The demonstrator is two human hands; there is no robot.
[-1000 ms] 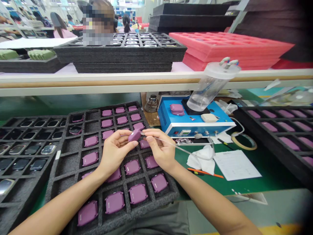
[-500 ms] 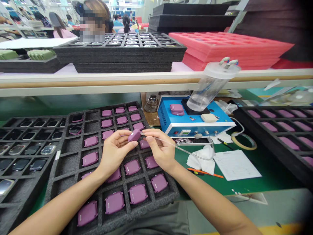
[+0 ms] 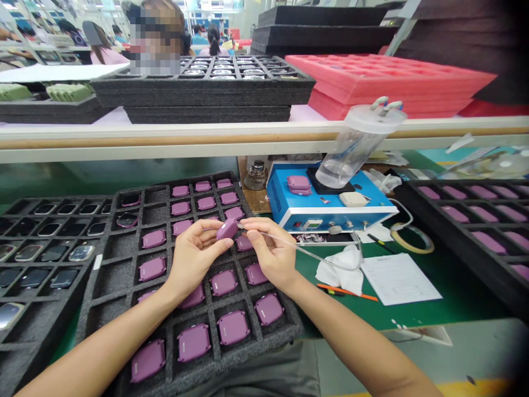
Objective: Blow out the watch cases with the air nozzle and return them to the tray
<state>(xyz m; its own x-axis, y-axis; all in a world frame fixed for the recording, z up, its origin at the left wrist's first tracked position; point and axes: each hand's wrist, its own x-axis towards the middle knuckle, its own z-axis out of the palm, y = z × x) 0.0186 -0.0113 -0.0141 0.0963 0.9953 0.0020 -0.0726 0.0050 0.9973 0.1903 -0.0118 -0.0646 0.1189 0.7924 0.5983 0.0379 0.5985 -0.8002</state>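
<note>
My left hand [image 3: 198,248] pinches a purple watch case [image 3: 226,229], tilted on edge above the foam tray. From the right, my right hand [image 3: 273,251] grips the tip end of a clear thin tube [image 3: 318,255]. A small dark tip [image 3: 241,225] shows at its fingers, against or very near the case's edge; contact is hard to make out. Beneath both hands lies a black foam tray [image 3: 108,279] with purple watch cases in many compartments; the hands and forearms cover some of them.
A blue controller box [image 3: 285,187] carries a clear cylinder [image 3: 351,146] and purple cases. Near it are crumpled tissue [image 3: 343,270], a paper sheet [image 3: 399,278] and a tape roll [image 3: 412,238]. More foam trays flank both sides. A shelf edge [image 3: 165,149] spans the back; people sit beyond.
Both hands, the watch case and the tube stay practically still. The person beyond the shelf has shifted their head slightly.
</note>
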